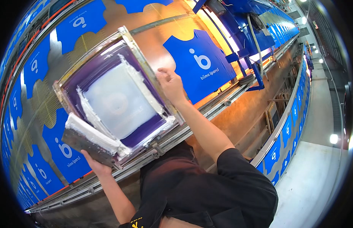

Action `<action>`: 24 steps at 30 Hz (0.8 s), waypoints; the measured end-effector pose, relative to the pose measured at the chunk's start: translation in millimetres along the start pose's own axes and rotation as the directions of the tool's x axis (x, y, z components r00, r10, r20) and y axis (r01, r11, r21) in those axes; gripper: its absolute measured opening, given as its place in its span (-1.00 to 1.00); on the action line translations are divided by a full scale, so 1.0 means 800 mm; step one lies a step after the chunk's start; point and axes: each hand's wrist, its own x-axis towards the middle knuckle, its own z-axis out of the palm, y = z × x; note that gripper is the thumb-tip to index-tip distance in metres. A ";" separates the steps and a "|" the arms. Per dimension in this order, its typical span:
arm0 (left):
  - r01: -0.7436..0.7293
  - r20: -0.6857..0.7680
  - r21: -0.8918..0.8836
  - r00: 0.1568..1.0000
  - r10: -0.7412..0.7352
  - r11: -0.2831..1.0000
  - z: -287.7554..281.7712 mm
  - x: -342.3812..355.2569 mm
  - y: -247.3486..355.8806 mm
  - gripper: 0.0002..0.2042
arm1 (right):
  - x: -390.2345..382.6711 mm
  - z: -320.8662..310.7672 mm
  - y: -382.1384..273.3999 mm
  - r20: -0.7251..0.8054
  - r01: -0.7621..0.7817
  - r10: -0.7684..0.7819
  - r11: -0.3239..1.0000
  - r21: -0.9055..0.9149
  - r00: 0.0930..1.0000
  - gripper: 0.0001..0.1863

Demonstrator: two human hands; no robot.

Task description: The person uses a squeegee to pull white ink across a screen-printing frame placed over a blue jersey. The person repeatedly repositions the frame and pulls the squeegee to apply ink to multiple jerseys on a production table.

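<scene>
A screen-printing frame lies tilted over the long print table, its mesh pale in the middle with a purple border. Thick white ink streaks the mesh's sides. Across the frame's near left end rests a squeegee, its blade side coated in white ink. My left hand grips the squeegee's near edge, thumb on top, other fingers hidden beneath. Against the frame's right rail, my right hand is closed with its fingers curled; the rail partly hides what they grip.
Blue garment panels with a white logo, such as one panel right of the frame, line the table. A metal rail runs along the near edge. Blue machinery with a glowing heater stands at the far right. Another panel-lined table stands beyond.
</scene>
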 end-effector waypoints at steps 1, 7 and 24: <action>-0.004 -0.032 0.022 0.999 0.005 1.000 0.002 0.002 -0.011 -0.28 | 0.005 -0.008 0.010 -0.024 0.000 0.000 1.000 -0.001 1.000 -0.70; 0.007 0.025 0.108 1.000 -0.010 0.994 -0.002 0.013 -0.053 -0.31 | 0.000 -0.033 0.066 -0.077 -0.058 0.054 0.997 -0.054 0.996 -0.71; -0.051 -0.082 0.269 0.994 0.076 0.962 0.029 -0.024 -0.047 -0.28 | 0.000 -0.031 0.114 0.060 -0.117 0.116 0.993 0.007 0.991 -0.65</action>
